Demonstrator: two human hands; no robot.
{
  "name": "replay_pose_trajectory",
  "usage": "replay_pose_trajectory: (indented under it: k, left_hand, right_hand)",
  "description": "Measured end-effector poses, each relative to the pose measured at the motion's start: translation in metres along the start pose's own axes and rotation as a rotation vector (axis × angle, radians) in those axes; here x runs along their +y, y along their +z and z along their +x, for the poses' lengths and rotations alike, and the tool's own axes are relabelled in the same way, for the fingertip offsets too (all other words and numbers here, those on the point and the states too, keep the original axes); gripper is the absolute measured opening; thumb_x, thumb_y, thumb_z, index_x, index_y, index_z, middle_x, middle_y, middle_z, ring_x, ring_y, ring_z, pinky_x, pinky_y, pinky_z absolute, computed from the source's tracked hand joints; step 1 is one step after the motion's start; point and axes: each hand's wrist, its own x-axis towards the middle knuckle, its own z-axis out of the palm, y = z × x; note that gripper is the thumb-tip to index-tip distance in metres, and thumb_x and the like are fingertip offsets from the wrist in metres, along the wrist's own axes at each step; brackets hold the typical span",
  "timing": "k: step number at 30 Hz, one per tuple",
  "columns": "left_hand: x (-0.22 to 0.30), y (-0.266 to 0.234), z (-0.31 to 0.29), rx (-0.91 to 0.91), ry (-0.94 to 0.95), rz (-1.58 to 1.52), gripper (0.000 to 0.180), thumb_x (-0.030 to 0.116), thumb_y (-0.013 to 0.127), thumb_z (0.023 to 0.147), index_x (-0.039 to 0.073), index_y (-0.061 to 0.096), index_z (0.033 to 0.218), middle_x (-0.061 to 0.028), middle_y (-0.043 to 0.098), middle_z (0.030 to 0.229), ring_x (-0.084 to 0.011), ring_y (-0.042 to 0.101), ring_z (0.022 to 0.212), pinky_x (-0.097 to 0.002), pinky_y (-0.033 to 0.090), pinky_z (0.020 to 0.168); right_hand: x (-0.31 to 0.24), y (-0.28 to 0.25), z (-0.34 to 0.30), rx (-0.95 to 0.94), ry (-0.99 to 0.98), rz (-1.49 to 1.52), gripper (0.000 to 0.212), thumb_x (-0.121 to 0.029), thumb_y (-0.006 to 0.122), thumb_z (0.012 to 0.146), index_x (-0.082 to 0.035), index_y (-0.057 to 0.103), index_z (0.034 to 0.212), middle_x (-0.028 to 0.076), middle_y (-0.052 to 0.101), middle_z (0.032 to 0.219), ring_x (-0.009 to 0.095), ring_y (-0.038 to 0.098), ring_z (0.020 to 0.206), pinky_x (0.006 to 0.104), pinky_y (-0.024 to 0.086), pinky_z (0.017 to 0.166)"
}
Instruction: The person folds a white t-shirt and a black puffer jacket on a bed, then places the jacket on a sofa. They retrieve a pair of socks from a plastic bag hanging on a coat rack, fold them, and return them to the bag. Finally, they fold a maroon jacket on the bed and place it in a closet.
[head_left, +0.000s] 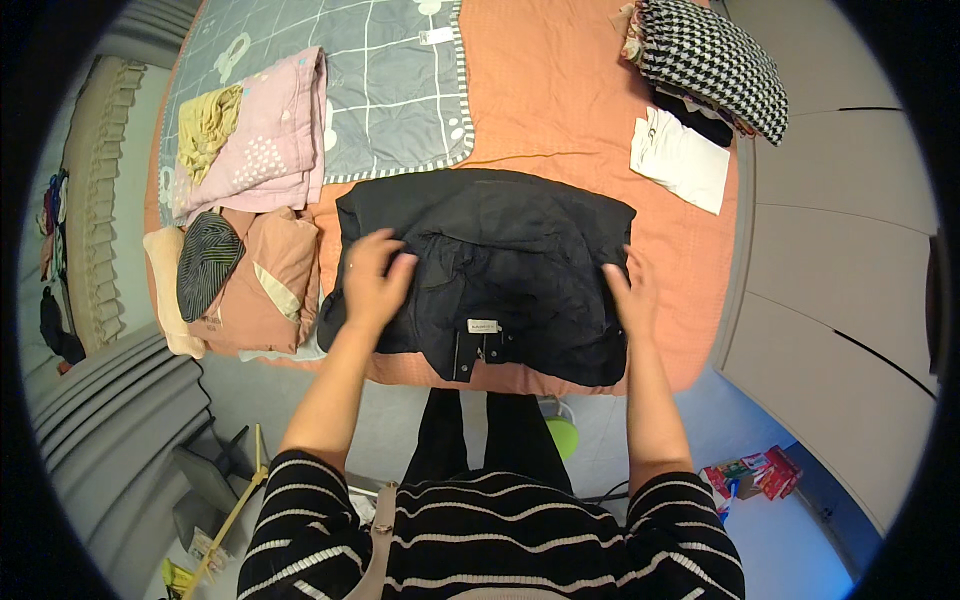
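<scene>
A black jacket (540,270) lies folded in a wide bundle at the near edge of the bed, its collar label and snap buttons toward me. My left hand (378,278) is over the jacket's left part, fingers apart and holding nothing. At the jacket's right edge is my right hand (632,288), fingers spread, thumb near the fabric. Whether either hand presses on the cloth, I cannot tell.
Folded pink clothes (270,270) with a dark striped piece lie left of the jacket. Beyond them are a pink blanket (280,150), yellow cloth (207,125) and grey quilt (390,100). A white garment (680,160) and houndstooth cushion (715,60) lie far right on the orange bedspread (540,90).
</scene>
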Motion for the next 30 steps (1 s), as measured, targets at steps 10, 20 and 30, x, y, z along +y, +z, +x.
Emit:
replay_pose_trajectory:
  k: [10, 20, 30]
  left_hand:
    - [-0.082, -0.020, -0.011, -0.403, -1.101, -0.488, 0.099, 0.054, 0.072, 0.071, -0.007, 0.031, 0.138, -0.0233, 0.047, 0.133, -0.0316, 0.050, 0.119, -0.0365, 0.039, 0.100]
    - [-0.005, -0.038, 0.018, -0.485, -0.884, -0.822, 0.093, 0.038, 0.080, 0.068, -0.007, 0.035, 0.135, -0.0215, 0.052, 0.125, -0.0283, 0.055, 0.112, -0.0339, 0.048, 0.091]
    - [-0.021, 0.049, -0.017, -0.288, -1.044, -0.648, 0.090, 0.022, 0.081, 0.064, -0.005, 0.034, 0.135, -0.0206, 0.051, 0.127, -0.0323, 0.056, 0.109, -0.0379, 0.048, 0.090]
  right_hand:
    - [0.124, -0.018, -0.006, -0.361, 0.961, 0.607, 0.090, -0.071, 0.056, 0.076, -0.007, 0.042, 0.137, 0.010, 0.050, 0.133, 0.025, 0.049, 0.120, 0.0365, 0.043, 0.096]
    - [0.017, -0.004, -0.008, -0.531, 0.742, 0.577, 0.100, -0.036, 0.079, 0.072, 0.006, 0.022, 0.142, 0.021, 0.039, 0.140, 0.031, 0.040, 0.128, 0.0368, 0.034, 0.105]
    - [0.030, 0.045, -0.034, -0.234, 0.718, 0.426, 0.076, -0.012, 0.076, 0.067, 0.005, 0.040, 0.132, 0.019, 0.052, 0.127, 0.031, 0.054, 0.111, 0.0374, 0.046, 0.091]
